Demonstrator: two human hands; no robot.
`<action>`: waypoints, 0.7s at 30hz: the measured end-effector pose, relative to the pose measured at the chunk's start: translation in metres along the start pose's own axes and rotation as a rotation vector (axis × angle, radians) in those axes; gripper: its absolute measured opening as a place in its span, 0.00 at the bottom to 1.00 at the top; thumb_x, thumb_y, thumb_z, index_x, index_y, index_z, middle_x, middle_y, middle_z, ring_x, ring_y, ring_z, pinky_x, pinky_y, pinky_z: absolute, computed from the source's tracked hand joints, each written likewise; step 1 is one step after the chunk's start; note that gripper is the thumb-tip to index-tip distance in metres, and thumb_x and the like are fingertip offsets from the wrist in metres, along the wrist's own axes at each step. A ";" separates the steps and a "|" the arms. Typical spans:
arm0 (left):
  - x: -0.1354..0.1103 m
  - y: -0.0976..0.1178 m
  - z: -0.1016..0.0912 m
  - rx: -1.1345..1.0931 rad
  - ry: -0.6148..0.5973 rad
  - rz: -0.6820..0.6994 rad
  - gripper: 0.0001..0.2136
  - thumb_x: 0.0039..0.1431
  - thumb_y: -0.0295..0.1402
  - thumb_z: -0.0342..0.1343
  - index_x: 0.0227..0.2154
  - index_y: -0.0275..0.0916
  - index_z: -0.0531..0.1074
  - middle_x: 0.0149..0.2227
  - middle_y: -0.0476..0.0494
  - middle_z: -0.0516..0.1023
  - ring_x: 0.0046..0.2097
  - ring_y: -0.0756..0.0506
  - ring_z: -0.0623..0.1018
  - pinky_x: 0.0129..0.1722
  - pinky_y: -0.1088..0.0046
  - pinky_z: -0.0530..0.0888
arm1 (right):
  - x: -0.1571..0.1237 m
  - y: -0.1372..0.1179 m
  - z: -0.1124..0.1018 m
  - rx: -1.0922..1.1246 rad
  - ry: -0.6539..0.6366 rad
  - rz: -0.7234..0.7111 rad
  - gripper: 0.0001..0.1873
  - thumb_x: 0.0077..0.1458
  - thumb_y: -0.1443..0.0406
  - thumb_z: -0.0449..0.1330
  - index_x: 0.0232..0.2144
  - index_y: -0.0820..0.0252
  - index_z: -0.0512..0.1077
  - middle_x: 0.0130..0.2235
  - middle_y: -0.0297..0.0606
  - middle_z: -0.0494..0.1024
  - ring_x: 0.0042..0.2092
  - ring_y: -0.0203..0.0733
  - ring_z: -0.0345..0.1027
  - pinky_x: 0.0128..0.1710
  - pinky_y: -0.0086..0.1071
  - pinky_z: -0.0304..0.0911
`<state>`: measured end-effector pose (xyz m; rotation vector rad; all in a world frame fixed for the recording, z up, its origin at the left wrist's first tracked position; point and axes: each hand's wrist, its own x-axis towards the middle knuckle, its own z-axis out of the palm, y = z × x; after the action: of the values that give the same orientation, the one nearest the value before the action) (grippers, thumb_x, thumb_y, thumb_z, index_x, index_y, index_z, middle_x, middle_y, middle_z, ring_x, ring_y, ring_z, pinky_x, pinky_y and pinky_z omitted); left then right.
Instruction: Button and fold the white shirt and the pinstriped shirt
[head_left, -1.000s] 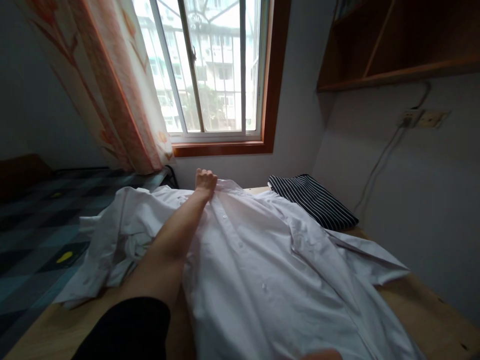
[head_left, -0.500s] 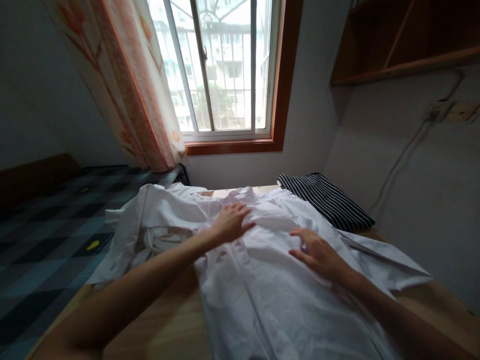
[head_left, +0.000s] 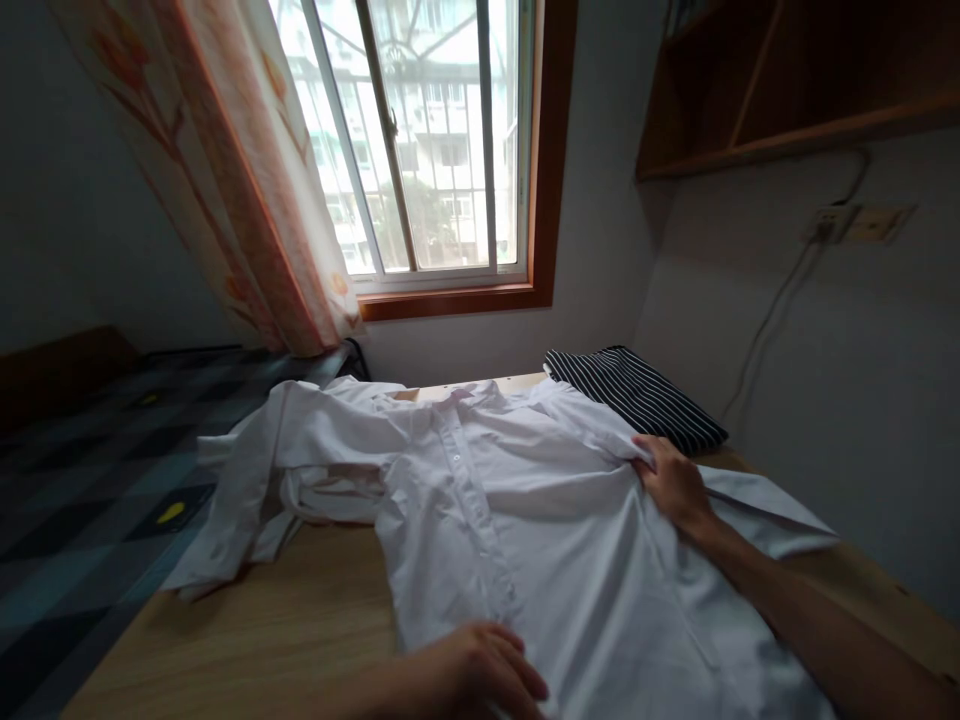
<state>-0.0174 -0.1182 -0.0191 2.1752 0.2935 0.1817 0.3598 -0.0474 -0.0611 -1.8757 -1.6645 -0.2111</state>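
A white button-up shirt (head_left: 570, 520) lies spread front up, collar toward the window, with its button strip running down the middle. My right hand (head_left: 673, 485) is closed on the shirt's fabric at the right side, near where the sleeve joins, and pulls folds across the front. At the bottom edge of the view my left hand (head_left: 480, 672) is over the lower front of the shirt, its fingers loosely bent and apart; the fingertips are partly cut off. The left sleeve (head_left: 247, 490) is bent down toward me, with more white fabric beneath it.
The shirt lies on a light wooden table (head_left: 315, 610). A folded black-and-white striped cloth (head_left: 637, 395) rests at the back right. To the left stands a checked bed (head_left: 97, 500). A cord (head_left: 765, 320) hangs from a wall socket on the right, below a wooden shelf (head_left: 750, 150).
My left hand has moved from the upper shirt down to the bottom edge. My right hand has moved outward and taken hold of the shirt's side. The shirt front lies flatter.
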 end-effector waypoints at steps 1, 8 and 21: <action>-0.006 0.002 -0.014 -0.082 0.031 -0.067 0.20 0.64 0.47 0.49 0.40 0.37 0.79 0.41 0.40 0.81 0.42 0.47 0.78 0.48 0.73 0.71 | 0.000 0.002 0.003 0.012 0.048 -0.004 0.15 0.58 0.64 0.52 0.47 0.59 0.69 0.43 0.44 0.75 0.43 0.51 0.71 0.38 0.38 0.65; -0.054 0.017 -0.080 -0.333 -0.203 -0.348 0.28 0.45 0.58 0.61 0.30 0.33 0.82 0.17 0.48 0.72 0.20 0.54 0.64 0.19 0.80 0.60 | 0.002 0.014 0.013 0.188 0.117 0.004 0.15 0.56 0.59 0.55 0.43 0.59 0.71 0.43 0.45 0.75 0.44 0.52 0.71 0.43 0.42 0.66; 0.018 0.058 -0.075 0.251 -0.028 -0.355 0.18 0.59 0.45 0.55 0.47 0.40 0.75 0.40 0.42 0.79 0.38 0.46 0.77 0.38 0.75 0.72 | -0.019 0.032 -0.047 0.399 -0.253 0.335 0.31 0.48 0.52 0.61 0.51 0.61 0.66 0.40 0.44 0.77 0.34 0.44 0.72 0.36 0.38 0.68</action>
<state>-0.0096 -0.0879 0.0722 2.3256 0.7107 -0.0899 0.3995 -0.0891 -0.0439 -1.8819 -1.3868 0.4784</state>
